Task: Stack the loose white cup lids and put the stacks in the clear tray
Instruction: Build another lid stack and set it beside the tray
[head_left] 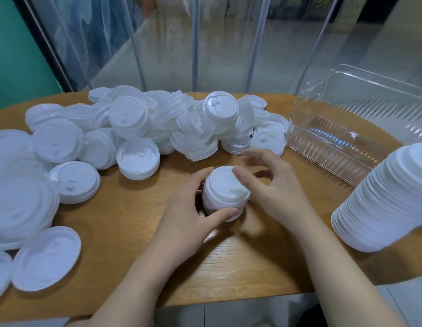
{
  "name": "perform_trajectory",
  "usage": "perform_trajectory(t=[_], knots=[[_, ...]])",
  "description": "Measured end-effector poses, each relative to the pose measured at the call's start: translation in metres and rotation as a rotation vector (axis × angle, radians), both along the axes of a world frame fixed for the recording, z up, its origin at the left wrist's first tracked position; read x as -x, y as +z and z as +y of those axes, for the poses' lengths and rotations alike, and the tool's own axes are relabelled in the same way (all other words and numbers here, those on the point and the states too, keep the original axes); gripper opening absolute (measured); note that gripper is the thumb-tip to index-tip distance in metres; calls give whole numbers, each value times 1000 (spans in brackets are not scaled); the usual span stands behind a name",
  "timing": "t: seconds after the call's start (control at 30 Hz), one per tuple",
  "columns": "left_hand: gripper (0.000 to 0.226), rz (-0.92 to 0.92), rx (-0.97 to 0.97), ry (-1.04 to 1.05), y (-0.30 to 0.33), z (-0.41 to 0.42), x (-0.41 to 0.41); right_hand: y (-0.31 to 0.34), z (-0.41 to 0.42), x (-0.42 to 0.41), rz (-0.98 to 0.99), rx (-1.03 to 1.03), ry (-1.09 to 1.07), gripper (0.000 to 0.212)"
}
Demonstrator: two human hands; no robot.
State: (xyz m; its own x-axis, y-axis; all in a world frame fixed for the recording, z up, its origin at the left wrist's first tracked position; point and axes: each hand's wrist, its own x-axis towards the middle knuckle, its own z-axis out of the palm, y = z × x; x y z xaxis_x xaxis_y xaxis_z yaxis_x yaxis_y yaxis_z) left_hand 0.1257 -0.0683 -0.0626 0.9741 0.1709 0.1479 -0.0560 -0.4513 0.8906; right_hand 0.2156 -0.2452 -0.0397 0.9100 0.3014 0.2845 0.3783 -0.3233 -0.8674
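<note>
Far to the left of the left hand, loose white lids (pixel 43 258) lay flat and overlapping along the edge of the wooden bench (pixel 125 220). Beyond that hand and to its left, a big heap of lids (pixel 144 123) sprawled across the back of the bench, many tipped on edge, some already nested in short leaning piles.

The left hand (pixel 181 215) gripped a short stack of lids (pixel 225 193) standing on the bench, its fingers curled round the far side and its thumb pressed against the near side. The right hand (pixel 273 185) was just right of the stack, fingers spread and loosely bent, its thumb tip resting on the rim of the top lid; its other fingers were blurred and clamped on nothing.

Beyond the right hand and to its right stood the clear tray (pixel 342 152), ribbed along its walls, with no lids inside. Nearer, well to the right of the right hand, a tall stack of lids (pixel 380 201) leaned on the bench outside the tray, its far end cut off by the picture's edge.
</note>
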Motion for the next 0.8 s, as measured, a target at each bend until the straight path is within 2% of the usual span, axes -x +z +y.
perform_trajectory(t=[0.07, 0.13, 0.27, 0.37, 0.57, 0.73, 0.8], knots=[[82, -11, -12, 25, -3, 2, -2, 2, 3, -15, -84, -2, -89, 43], [84, -25, -27, 61, -4, 5, -4, 7, 8, -34, -192, -5, -151, 47], [77, -57, -12, 126, -3, 14, -7, 27, 34, -78, -289, 113, -167, 78], [72, -53, -5, 128, -2, 19, -7, 42, 54, -101, -237, 247, -149, 94], [84, -37, 6, 122, -3, 22, -7, 44, 57, -109, -222, 305, -140, 74], [82, -39, 30, 100, -1, 23, -8, 51, 45, -78, -161, 136, -153, 67], [76, -44, 30, 91, -1, 25, -8, 51, 37, -60, -150, 75, -124, 72]])
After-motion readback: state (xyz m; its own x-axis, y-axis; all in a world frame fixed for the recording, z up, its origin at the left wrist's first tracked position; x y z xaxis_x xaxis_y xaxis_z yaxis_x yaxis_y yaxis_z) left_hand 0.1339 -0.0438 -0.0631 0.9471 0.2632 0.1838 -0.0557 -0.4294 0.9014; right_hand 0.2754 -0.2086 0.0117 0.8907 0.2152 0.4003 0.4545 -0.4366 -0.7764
